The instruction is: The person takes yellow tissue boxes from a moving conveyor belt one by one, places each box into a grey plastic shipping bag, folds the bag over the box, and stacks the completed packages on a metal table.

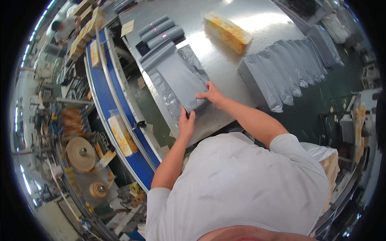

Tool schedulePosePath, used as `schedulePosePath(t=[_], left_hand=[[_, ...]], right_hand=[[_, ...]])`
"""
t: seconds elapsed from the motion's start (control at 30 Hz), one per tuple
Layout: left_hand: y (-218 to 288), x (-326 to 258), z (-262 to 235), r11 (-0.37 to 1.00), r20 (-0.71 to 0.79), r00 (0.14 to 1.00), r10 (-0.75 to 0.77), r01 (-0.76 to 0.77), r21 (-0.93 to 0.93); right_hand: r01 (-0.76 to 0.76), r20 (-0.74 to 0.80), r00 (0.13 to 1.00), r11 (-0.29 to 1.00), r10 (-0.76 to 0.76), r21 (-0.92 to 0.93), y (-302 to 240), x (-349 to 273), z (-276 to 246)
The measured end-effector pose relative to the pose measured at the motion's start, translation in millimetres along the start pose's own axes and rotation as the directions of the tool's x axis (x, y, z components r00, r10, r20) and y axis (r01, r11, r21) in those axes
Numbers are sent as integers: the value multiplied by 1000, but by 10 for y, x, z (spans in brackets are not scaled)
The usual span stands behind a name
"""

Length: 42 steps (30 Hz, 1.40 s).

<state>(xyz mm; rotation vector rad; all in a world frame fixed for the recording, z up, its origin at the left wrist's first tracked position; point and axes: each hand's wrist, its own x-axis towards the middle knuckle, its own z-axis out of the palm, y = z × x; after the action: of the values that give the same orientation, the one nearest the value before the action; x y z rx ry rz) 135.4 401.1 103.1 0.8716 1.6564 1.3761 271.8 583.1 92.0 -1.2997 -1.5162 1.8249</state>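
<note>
On the metal table lies a grey plastic bag (183, 80), pulled around a block-shaped bundle with loose film along both long sides. My left hand (186, 123) grips its near left corner, thumb and fingers apart across the edge. At the near right side my right hand (213, 95) pinches it, thumb lying on top and fingers at the side edge. What fills the bag is hidden. Beyond its far end are several grey film rolls or rolled bags (163, 32).
A yellow-patterned pack (229, 32) lies farther back on the metal table (193, 20). A row of filled grey bags (281, 68) lines the right edge. Left of me runs a blue conveyor (105, 92) carrying another yellow pack (122, 135). A person (64, 30) stands at the far left.
</note>
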Motion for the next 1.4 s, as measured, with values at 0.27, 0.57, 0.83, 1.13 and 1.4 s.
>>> schedulePosePath(t=[0.27, 0.57, 0.83, 1.13, 1.4], left_hand=[[-509, -469, -738, 959, -51, 991, 122, -104, 263], [-986, -1295, -2279, 718, -409, 863, 296, 82, 691], [-1665, -2831, -3370, 225, -883, 311, -350, 943, 243], [-1271, -1934, -3765, 624, -858, 512, 40, 658, 422], [292, -437, -2671, 963, -484, 874, 50, -170, -207]], right_hand=[[105, -376, 823, 766, -425, -635, -61, -1706, -1313], [-302, -267, 883, -32, -385, -953, -67, -1591, -1092], [318, 182, 717, 84, -673, -944, -177, -1495, -851], [584, 389, 710, 183, -587, -791, -426, -1039, -33], [543, 457, 721, 14, -521, -840, -831, 20, 452]])
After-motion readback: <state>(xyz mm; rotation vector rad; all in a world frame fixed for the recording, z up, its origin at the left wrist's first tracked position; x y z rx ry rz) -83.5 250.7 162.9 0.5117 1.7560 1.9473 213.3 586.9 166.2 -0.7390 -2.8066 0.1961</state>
